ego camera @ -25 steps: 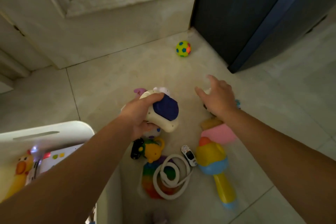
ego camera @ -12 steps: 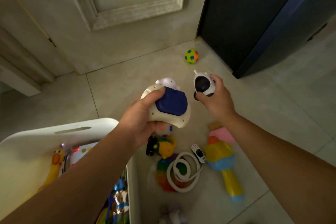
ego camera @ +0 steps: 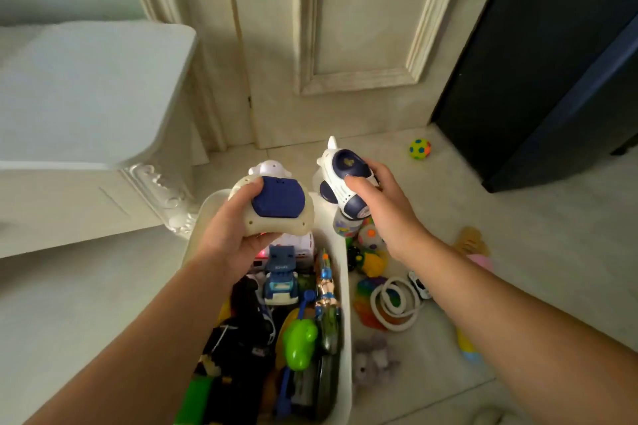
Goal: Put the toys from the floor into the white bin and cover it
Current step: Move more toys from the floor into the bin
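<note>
Cream plastic with a navy panel fills the left hand [ego camera: 231, 241], whose thumb and fingers wrap this cream toy [ego camera: 276, 207] directly above the far end of the white bin [ego camera: 346, 286]. The right hand [ego camera: 383, 214] clasps a white-and-navy toy [ego camera: 341, 179] just outside the bin's right wall, above the pile on the floor [ego camera: 518, 235].

The bin is heaped: a blue truck [ego camera: 279, 276] and a green piece [ego camera: 298, 338] sit near rim level. That is the risk, as I judge it. Dropped onto the heap, either toy could bounce or roll out over the wall, and an overfull heap may keep a lid from seating. Released where it is, the right hand's toy would miss the bin entirely.

A rainbow mat [ego camera: 364, 290], white ring [ego camera: 393, 307], grey plush [ego camera: 373, 355] and spotted ball [ego camera: 419, 149] lie on the floor. No lid is visible.
</note>
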`<state>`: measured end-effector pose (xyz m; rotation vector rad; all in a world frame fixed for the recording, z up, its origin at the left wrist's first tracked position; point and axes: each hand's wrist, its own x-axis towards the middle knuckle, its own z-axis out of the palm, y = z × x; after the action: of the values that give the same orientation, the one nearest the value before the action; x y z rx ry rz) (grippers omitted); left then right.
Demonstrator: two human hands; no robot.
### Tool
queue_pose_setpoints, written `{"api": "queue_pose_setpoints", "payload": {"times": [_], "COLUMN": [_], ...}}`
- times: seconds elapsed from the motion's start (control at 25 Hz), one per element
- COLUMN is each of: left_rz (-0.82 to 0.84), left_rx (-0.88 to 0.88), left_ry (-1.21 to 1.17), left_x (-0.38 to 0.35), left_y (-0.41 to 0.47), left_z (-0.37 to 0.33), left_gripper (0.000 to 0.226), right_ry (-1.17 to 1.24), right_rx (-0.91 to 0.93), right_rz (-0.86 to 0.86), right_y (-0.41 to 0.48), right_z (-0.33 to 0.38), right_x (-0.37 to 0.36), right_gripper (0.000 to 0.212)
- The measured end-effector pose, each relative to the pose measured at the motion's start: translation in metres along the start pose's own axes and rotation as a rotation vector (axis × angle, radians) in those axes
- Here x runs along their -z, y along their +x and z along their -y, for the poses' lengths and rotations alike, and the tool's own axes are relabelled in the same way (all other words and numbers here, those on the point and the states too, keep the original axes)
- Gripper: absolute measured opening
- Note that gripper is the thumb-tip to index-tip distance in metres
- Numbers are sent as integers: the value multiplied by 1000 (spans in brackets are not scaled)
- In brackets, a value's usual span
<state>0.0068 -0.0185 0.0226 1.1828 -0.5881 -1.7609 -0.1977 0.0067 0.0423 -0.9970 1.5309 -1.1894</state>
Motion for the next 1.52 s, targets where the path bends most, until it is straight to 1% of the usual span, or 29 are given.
{"api": "queue_pose_setpoints", "payload": {"times": [0.08, 0.16, 0.24, 0.32, 0.4, 0.48, 0.56, 0.64, 0.68, 0.76, 0.84, 0.88, 0.92, 1.0, 1.04, 1.12, 1.24, 1.36, 1.44, 1.52], "left_rz": [-76, -154, -196, -196, -191, -207, -224, -239, -254, -299, -267, -217, -186, -251, -294, -289, -203, -116, -170, -254], "left_rx": [4, 4, 3, -12, -48, -88, -148, -201, -215, -237, -263, -242, -175, -21, -1, -61, -212, -262, -282, -320], "left_ry": [0, 29, 35, 30, 27, 54, 96, 139, 154, 180, 294, 407, 528, 703, 770, 889, 1021, 1255, 1306, 1288], "left_x": [32, 54, 68, 77, 83, 86, 87, 85, 84, 82, 82, 83, 86, 93, 96, 98, 91, 90, 94, 96], "left_y": [-9, -13, -14, -11, -7, -3, 2, 4, 6, 11, 16, 19, 20, 18, 16, 9, 9, 16, 20, 19], "left_z": [9, 20, 30, 35, 37, 39, 44, 46, 46, 44, 42, 45, 49, 60, 66, 73, 74, 82, 85, 83], "left_gripper": [32, 28, 26, 31, 27, 25, 25, 28, 33, 39, 31, 32, 37, 43, 43, 45, 55, 66, 70, 70], "right_ry": [-77, -258, -440, -681, -891, -1023, -1142, -1162, -1140, -1100, -1099, -1111, -1128, -1144, -1143, -1131, -1147, -1179, -1221, -1245], "right_rx": [-62, -97, -51, 58, 114, 87, 65, 49, 40, 69, 146, 175, 194, 202, 201, 208, 233, 238, 257, 276], "right_rz": [91, 199, 294, 365, 347, 256, 211, 241, 250, 220, 169, 164, 175, 193, 196, 190, 184, 211, 245, 261], "right_y": [-8, -10, -7, 1, 11, 18, 19, 15, 12, 6, -3, -9, -13, -19, -20, -23, -32, -39, -40, -40], "right_z": [-13, -29, -45, -60, -72, -81, -86, -88, -88, -87, -89, -91, -92, -93, -92, -89, -91, -95, -98, -100], "right_x": [-29, -50, -66, -79, -85, -81, -74, -72, -72, -73, -71, -70, -69, -66, -65, -66, -69, -69, -66, -65], "right_gripper": [53, 67, 72, 72, 68, 68, 70, 72, 72, 68, 63, 62, 62, 62, 62, 61, 59, 54, 45, 37]}}
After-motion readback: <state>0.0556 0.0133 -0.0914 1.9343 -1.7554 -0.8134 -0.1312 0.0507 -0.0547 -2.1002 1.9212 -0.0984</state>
